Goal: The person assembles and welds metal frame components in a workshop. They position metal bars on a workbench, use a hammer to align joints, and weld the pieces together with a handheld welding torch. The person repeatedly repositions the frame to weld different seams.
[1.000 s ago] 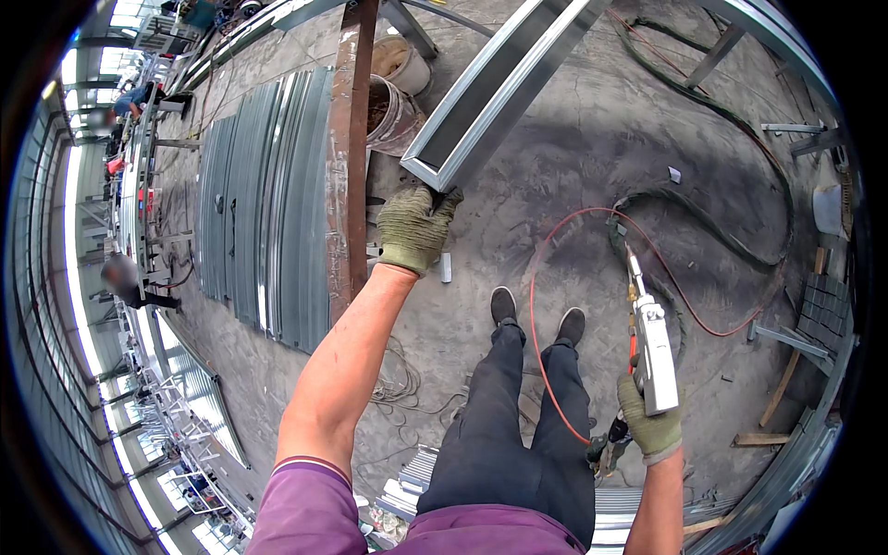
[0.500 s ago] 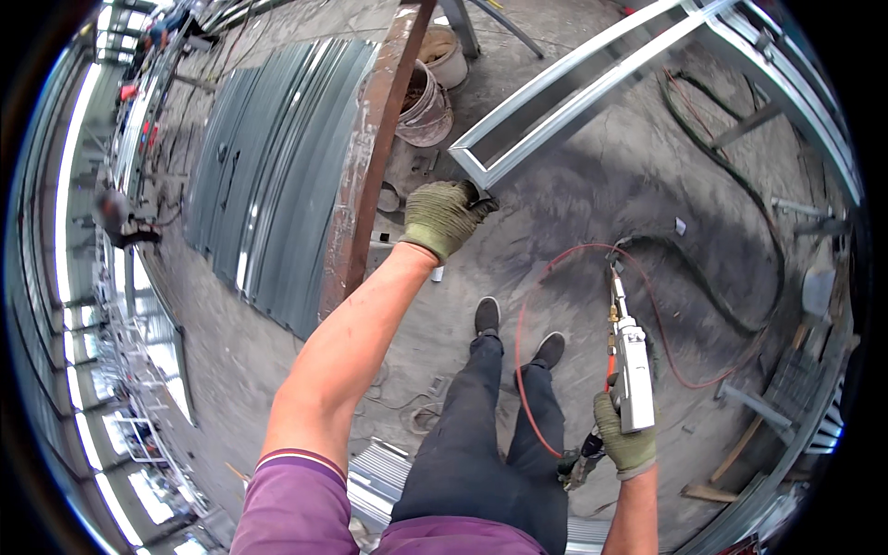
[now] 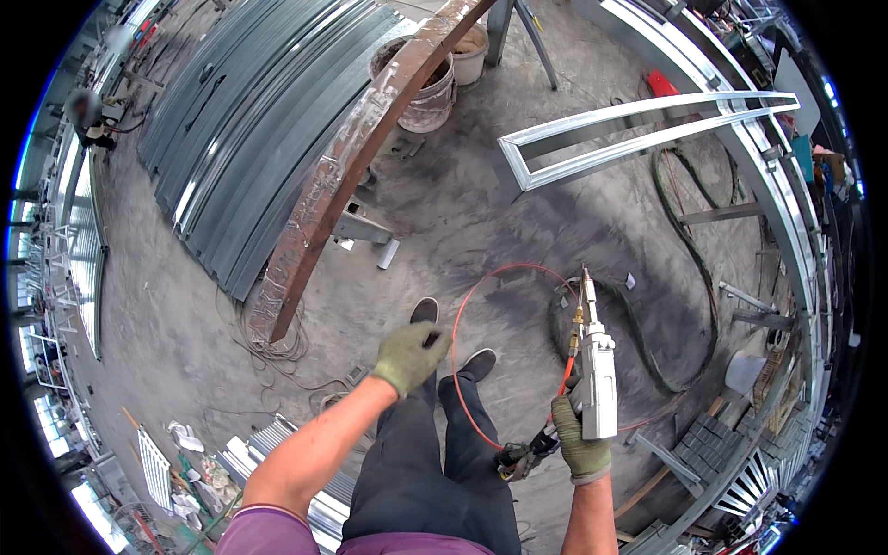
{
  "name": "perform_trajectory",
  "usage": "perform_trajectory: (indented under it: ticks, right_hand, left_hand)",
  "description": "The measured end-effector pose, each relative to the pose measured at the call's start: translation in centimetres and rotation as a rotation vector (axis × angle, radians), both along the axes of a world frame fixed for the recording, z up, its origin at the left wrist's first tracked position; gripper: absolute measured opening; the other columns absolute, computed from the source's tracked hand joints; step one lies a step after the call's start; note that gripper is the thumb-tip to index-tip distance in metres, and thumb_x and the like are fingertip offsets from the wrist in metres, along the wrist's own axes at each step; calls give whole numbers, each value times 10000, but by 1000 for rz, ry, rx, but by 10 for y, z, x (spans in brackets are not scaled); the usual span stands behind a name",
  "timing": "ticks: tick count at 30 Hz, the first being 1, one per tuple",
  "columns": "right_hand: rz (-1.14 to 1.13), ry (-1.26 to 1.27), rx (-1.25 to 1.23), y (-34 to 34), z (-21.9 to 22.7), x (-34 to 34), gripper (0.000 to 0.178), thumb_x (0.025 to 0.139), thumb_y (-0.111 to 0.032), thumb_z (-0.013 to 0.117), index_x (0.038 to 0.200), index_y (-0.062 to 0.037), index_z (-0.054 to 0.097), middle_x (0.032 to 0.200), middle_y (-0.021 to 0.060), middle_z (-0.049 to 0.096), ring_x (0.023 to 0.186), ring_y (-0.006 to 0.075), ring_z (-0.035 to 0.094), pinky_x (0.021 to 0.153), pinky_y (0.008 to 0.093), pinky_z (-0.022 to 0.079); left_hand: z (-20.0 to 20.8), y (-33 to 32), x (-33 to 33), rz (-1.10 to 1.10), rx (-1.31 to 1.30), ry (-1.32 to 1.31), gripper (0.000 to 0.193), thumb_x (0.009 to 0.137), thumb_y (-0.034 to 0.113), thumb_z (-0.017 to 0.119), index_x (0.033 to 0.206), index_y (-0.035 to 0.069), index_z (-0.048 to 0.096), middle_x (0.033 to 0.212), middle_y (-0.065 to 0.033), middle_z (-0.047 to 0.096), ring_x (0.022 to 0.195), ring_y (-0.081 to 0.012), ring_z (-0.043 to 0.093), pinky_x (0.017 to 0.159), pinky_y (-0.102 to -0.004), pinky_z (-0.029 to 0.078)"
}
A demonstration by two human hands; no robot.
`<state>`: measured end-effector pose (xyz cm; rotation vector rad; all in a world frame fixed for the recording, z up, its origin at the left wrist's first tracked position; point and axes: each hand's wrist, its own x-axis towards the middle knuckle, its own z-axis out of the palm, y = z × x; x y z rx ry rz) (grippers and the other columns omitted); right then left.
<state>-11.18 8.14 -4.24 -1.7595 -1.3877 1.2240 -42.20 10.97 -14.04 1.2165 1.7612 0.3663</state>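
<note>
My right hand (image 3: pixel 581 442), in a green knit glove, grips a white handheld welding gun (image 3: pixel 599 375). The gun's narrow nozzle points away from me, and an orange-red hose (image 3: pixel 472 301) loops from it. My left hand (image 3: pixel 407 359), gloved the same way, hovers in front of my legs near my shoes. Its fingers are curled together around a dark spot; whether anything is held there I cannot make out. Ahead and to the right, a long rectangular frame of shiny metal tube (image 3: pixel 592 166) juts toward me, apart from both hands.
A rusty steel beam (image 3: pixel 324 199) crosses on the left, beside a stack of dark corrugated sheets (image 3: pixel 250 111). Buckets (image 3: pixel 430 109) stand behind the beam. A thick dark hose (image 3: pixel 638 338) snakes over the floor at right. Another person (image 3: pixel 88 120) is at far left.
My left hand has left the corner of the metal frame and come back toward my body. The welding gun stays in my right hand. The view has shifted, with the frame now farther off.
</note>
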Motion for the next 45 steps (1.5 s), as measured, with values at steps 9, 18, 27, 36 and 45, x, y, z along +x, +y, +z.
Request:
perform_trajectory:
  ticks: [9,18,27,36,45]
  right_hand:
    - [167,3,-15,27,73,-39,329,974,-86,782,1270,9,674,998,68,713,837,173,700,740,342,579]
    - [658,-168,114,94,140,-92,613,884,-334,781,1398,-41,620,1279,241,713,1131,429,703,957,476,569]
    - [340,89,88,194,160,-27,355,1008,-128,734,1345,-18,711,1140,119,799,1024,150,751,913,304,598]
    - [86,-98,350,403,200,73,318,1032,-118,697,1300,53,696,1048,99,764,904,158,718,833,291,587]
    - [285,-841,225,742,70,114,514,969,-405,682,1352,-63,703,1237,196,765,1196,352,719,1057,462,544]
  left_hand:
    - [119,-56,95,-48,-292,-913,866,907,296,886,1595,28,434,1420,-163,640,1230,-209,662,1072,-361,538]
    - [126,-50,99,347,123,-644,350,900,208,838,1185,32,736,979,-136,807,912,-218,799,773,-366,609]
    - [197,37,75,256,263,-601,456,837,300,914,1167,56,716,988,-108,815,896,-185,792,795,-353,612]
    - [201,163,132,234,428,-292,503,768,271,880,1184,54,696,1124,-181,713,1025,-393,713,908,-469,579]
    - [146,259,202,319,317,55,416,708,379,876,999,99,778,1462,-119,609,1344,-341,600,1131,-468,500]
